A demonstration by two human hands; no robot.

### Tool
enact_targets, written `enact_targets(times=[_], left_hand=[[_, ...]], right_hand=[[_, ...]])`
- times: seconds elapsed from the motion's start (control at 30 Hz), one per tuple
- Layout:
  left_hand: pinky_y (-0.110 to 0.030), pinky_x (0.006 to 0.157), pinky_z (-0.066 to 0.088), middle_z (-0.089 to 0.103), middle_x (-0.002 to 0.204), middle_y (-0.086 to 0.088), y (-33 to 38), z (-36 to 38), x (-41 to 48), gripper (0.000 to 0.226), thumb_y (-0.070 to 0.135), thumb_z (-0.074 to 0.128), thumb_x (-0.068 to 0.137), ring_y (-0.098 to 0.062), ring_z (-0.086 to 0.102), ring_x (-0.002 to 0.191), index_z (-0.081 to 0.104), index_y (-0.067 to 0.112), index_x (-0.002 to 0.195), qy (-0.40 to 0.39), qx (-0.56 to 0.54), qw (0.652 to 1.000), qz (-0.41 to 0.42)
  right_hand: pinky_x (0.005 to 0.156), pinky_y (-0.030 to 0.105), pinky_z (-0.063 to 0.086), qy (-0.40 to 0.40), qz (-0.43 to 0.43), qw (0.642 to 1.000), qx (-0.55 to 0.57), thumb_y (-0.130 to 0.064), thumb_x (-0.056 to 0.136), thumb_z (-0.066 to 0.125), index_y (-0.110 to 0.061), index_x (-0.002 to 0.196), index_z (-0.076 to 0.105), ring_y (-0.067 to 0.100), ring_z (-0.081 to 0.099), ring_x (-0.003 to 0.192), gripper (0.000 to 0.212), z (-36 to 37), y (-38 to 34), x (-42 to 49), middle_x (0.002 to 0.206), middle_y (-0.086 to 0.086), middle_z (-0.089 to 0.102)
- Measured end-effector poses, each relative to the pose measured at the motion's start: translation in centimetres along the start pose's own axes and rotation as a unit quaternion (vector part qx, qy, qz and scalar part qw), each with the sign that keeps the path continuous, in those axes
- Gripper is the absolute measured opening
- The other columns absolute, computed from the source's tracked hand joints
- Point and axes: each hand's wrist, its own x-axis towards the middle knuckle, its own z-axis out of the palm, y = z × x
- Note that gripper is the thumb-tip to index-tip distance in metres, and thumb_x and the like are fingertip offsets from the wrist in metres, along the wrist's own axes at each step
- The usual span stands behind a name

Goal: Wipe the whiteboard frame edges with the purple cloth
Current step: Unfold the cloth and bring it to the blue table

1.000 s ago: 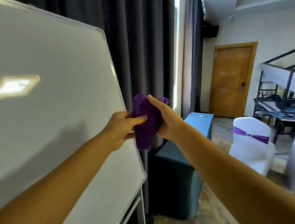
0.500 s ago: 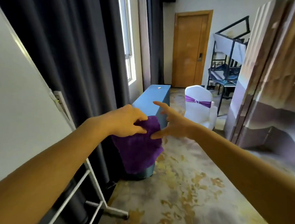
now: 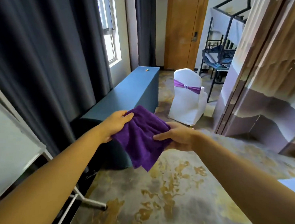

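Observation:
The purple cloth [image 3: 142, 137] hangs spread between both hands in mid-air, above the carpet. My left hand [image 3: 116, 123] pinches its upper left corner. My right hand [image 3: 176, 137] grips its right edge, thumb on top. The whiteboard [image 3: 11, 151] shows only as a lower right corner at the far left of the view, with its grey frame edge [image 3: 25, 127] well apart from the cloth. A white leg of its stand [image 3: 90, 203] rests on the floor below.
Dark curtains [image 3: 48, 57] hang behind the whiteboard. A blue-covered table [image 3: 125, 96] stands just beyond the cloth. A white covered chair [image 3: 188, 96] with a purple sash sits to the right of it. A folding wall panel [image 3: 260, 81] lines the right side. Patterned carpet [image 3: 164, 195] lies below.
The view has swung right and down, away from the whiteboard face. The cloth went from bunched against the frame edge to opened out, and my right hand has taken hold of its edge.

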Motion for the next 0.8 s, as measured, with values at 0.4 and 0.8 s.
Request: enact_targets(times=[0.4, 0.8], left_hand=[[-0.038, 0.066, 0.056, 0.072, 0.103, -0.011, -6.4, -1.7, 27.9, 0.038, 0.026, 0.075, 0.077, -0.029, 0.069, 0.091, 0.063, 0.016, 0.112, 0.129, -0.286, 0.948, -0.045], [-0.045, 0.083, 0.054, 0.064, 0.100, -0.005, -12.1, -7.6, 50.1, 0.031, 0.046, 0.043, 0.094, -0.023, 0.063, 0.093, 0.056, 0.019, 0.099, 0.410, -0.109, 0.900, -0.097]], right_hand=[[0.066, 0.037, 0.060, 0.108, 0.056, 0.979, 0.165, -0.031, 0.079, 0.077, -0.011, 0.112, 0.066, 0.028, 0.073, 0.089, 0.040, -11.7, -5.1, 29.0, 0.104, 0.014, 0.074], [0.083, 0.042, 0.058, 0.196, -0.027, 0.966, -0.168, -0.021, 0.096, 0.057, -0.023, 0.102, 0.070, 0.027, 0.068, 0.090, 0.014, -22.7, -8.2, 54.9, 0.095, 0.002, 0.071]])
